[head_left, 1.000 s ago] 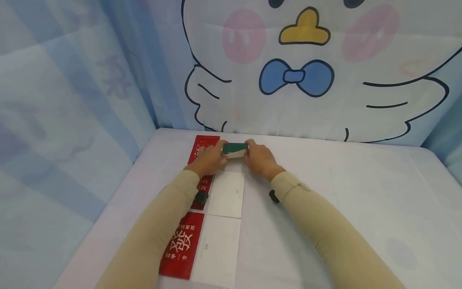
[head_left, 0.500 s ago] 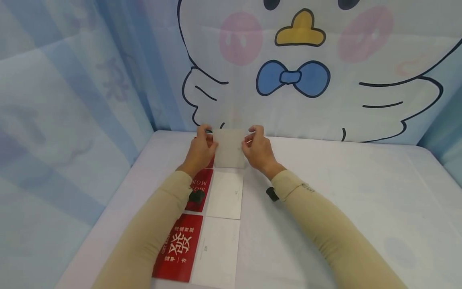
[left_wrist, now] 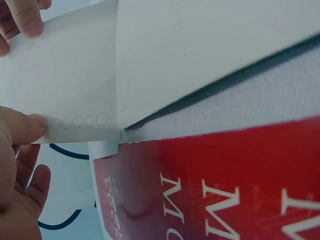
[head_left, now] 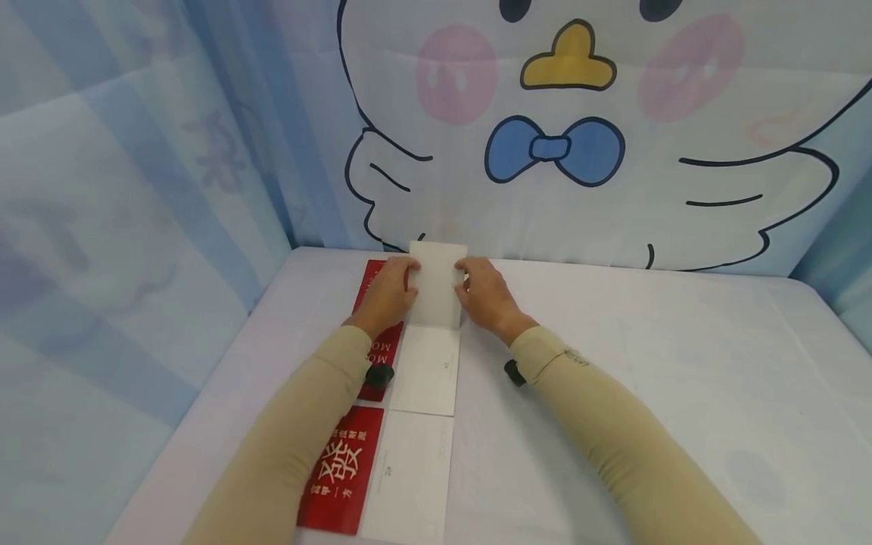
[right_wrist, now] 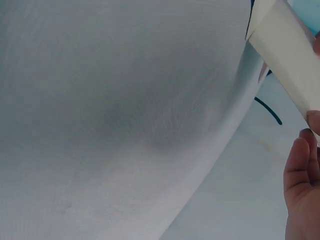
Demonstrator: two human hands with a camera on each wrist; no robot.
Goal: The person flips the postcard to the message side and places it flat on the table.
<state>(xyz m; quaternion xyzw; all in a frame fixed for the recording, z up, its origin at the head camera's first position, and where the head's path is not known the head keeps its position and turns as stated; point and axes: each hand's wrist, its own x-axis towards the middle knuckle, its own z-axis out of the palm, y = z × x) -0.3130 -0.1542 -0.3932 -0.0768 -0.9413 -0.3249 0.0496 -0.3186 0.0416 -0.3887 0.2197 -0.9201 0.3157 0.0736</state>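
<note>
Between both hands a white postcard [head_left: 436, 288] is held by its side edges, its plain back facing up. In the left wrist view this postcard [left_wrist: 75, 75] has a row of small printed circles. My left hand [head_left: 386, 297] pinches the left edge; my right hand [head_left: 489, 301] pinches the right edge. The postcard's near edge meets the far end of another white card [head_left: 425, 371] lying flat, and a further white card [head_left: 409, 477] lies nearer. To the left are a red card with white letters [head_left: 383, 362] and another red card [head_left: 344, 473] with white characters.
A white cloth [head_left: 613, 393] covers the table. Behind its far edge hangs a curtain [head_left: 559, 219] with a cartoon print, and a blue-white curtain [head_left: 136, 227] runs along the left side. My left forearm [head_left: 293, 439] partly covers the red cards.
The postcard has turned from a green face showing to its white back. It was raised, then came down toward the end of the white row. Both hands kept hold of it.
</note>
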